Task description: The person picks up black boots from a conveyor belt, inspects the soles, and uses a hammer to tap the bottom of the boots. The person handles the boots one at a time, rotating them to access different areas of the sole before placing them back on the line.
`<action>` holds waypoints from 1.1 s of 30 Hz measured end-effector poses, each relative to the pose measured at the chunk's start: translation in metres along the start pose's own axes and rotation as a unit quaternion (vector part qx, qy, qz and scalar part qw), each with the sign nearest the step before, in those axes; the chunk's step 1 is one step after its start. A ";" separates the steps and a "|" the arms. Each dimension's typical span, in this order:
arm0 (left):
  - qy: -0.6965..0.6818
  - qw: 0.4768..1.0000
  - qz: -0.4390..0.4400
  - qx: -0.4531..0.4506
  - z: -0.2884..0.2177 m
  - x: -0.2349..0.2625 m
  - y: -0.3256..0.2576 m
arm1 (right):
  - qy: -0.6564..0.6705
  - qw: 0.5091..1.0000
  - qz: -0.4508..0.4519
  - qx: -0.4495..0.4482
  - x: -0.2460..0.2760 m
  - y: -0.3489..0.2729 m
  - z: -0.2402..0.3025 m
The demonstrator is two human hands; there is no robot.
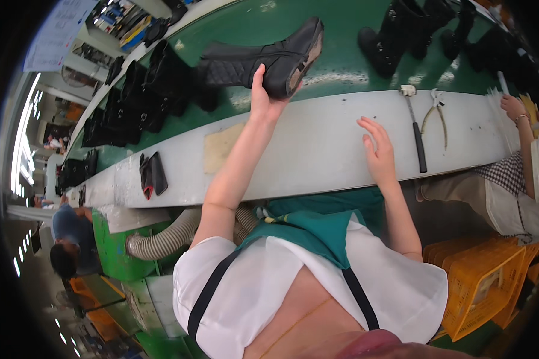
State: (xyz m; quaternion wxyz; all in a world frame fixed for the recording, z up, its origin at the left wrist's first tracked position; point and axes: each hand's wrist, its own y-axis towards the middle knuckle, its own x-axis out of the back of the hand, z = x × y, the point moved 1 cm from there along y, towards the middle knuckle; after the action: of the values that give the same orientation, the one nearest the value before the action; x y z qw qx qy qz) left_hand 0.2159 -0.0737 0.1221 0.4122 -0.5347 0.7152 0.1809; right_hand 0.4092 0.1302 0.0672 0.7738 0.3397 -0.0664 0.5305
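Note:
My left hand [268, 106] grips a black boot [239, 63] at the heel and holds it up over the green belt. The boot lies on its side in the air, its quilted shaft toward the left and its toe toward the upper right, with part of the worn-looking, pale-marked sole showing. My right hand [378, 149] hovers over the white work ledge [323, 143] with its fingers stretched and nothing in them. To its right a hammer [415, 128] with a black handle lies beside a pair of pincers [435, 113].
Several black boots [135, 96] stand on the green belt [341, 24] at left, and more boots [395, 39] at right. A beige pad [221, 146] and dark shoe pieces [154, 173] lie on the ledge. Co-workers sit on both sides; yellow crates [479, 287] stand at lower right.

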 end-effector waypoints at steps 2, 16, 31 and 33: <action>0.084 0.992 0.015 -0.089 0.012 -0.004 0.047 | 0.006 1.000 0.002 -0.008 0.003 -0.005 -0.004; 0.721 0.618 0.089 -0.300 0.134 -0.044 0.164 | 0.018 0.998 -0.001 -0.060 0.006 -0.014 -0.015; 0.726 0.654 0.170 -0.124 0.043 0.010 0.101 | 0.018 0.997 0.032 -0.071 0.002 -0.023 -0.021; 0.715 0.680 0.146 -0.068 0.011 0.033 0.078 | 0.013 0.997 0.039 -0.064 0.001 -0.023 -0.021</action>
State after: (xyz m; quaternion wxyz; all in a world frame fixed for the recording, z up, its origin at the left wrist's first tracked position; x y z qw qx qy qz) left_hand 0.1464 -0.0583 0.0759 -0.2939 -0.4164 0.8471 -0.1506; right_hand 0.4243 0.1387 0.0408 0.7735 0.2795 -0.1033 0.5594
